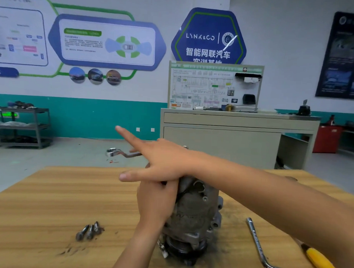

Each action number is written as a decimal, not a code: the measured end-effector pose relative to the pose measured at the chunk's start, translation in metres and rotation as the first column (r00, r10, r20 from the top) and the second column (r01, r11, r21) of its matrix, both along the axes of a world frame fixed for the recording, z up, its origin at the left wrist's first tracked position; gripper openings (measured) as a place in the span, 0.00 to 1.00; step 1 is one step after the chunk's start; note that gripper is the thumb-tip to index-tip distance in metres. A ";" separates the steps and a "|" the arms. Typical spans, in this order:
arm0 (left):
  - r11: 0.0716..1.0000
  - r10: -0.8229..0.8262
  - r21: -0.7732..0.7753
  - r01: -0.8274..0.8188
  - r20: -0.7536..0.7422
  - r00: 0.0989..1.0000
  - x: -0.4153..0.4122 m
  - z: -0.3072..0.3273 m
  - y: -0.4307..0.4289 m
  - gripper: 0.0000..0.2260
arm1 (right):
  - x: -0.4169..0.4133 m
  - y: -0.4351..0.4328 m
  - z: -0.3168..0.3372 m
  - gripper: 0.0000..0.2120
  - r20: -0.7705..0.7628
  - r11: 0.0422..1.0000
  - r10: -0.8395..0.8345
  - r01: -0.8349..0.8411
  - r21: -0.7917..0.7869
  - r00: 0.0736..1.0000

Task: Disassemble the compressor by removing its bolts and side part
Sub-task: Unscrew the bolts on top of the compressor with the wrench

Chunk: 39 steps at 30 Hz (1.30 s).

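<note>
On the table (49, 199), left hand (155, 201), grip around half-hidden compressor (197, 210); right hand (165, 161) wide over wrench (114, 152).

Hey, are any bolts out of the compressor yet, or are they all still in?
Out: three bolts lie loose on the table, left of the compressor. Whether others remain cannot be told.
</note>
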<state>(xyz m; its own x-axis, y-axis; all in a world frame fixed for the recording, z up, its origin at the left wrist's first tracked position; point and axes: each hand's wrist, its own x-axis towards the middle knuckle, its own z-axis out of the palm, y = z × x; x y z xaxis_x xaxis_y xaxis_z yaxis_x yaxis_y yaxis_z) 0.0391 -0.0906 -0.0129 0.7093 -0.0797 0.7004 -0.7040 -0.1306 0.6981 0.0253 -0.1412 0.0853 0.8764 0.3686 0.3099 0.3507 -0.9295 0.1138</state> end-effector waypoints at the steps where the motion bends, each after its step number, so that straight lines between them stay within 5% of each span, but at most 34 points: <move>1: 0.999 0.000 0.051 0.001 -0.020 1.000 0.000 0.000 0.001 0.14 | -0.016 -0.003 -0.002 0.39 -0.007 0.999 0.016 -0.015 0.048 1.000; 3: 0.994 -0.004 0.112 0.007 -0.026 1.000 0.002 -0.003 0.000 0.08 | -0.045 -0.015 -0.009 0.29 0.020 0.984 0.041 -0.044 0.173 0.999; 5: 0.997 0.001 0.075 -0.001 -0.003 1.000 0.004 -0.005 -0.001 0.13 | -0.068 -0.034 -0.018 0.16 0.142 0.905 0.077 -0.128 0.405 0.987; 7: 1.000 -0.023 0.001 0.023 -0.049 0.999 0.004 -0.005 -0.003 0.22 | -0.082 -0.054 -0.030 0.09 0.216 0.721 -0.006 -0.146 0.678 0.976; 10: 0.999 -0.045 -0.033 0.044 -0.044 0.998 0.001 -0.003 -0.003 0.25 | -0.084 -0.078 -0.040 0.11 0.199 0.451 -0.237 -0.074 0.889 0.951; 16: 0.998 -0.048 -0.041 0.046 -0.053 0.997 0.002 -0.005 -0.004 0.25 | -0.050 -0.129 -0.026 0.06 -0.078 -0.092 -0.482 0.039 0.995 0.873; 18: 0.998 -0.053 -0.047 0.050 -0.056 0.997 0.003 -0.005 -0.004 0.24 | -0.028 -0.137 -0.024 0.05 -0.201 -0.187 -0.502 0.122 0.975 0.841; 22: 0.998 -0.050 -0.044 0.047 -0.064 0.997 0.003 -0.005 -0.004 0.25 | 0.020 -0.138 -0.005 0.05 -0.291 -0.004 -0.589 0.357 0.934 0.754; 27: 0.997 -0.068 -0.034 0.065 -0.078 0.995 0.003 -0.005 -0.004 0.25 | 0.060 -0.116 0.021 0.10 -0.386 0.487 -0.542 0.653 0.580 0.746; 30: 0.999 -0.050 -0.020 0.048 -0.066 0.997 0.003 -0.005 -0.004 0.25 | 0.075 -0.091 0.029 0.18 -0.332 0.701 -0.520 0.615 0.361 0.787; 33: 1.000 -0.027 -0.007 0.027 -0.049 0.998 0.001 -0.003 -0.003 0.25 | 0.080 -0.049 0.027 0.16 -0.211 0.848 -0.474 0.508 0.152 0.855; 36: 0.999 -0.028 -0.024 0.026 -0.060 0.998 0.000 -0.002 -0.003 0.24 | 0.060 -0.008 0.013 0.14 0.027 0.918 -0.369 0.368 -0.149 0.929; 39: 0.999 -0.021 -0.026 0.020 -0.059 0.998 0.002 -0.003 -0.002 0.23 | 0.014 0.009 0.001 0.18 0.171 0.961 -0.221 0.244 -0.130 0.960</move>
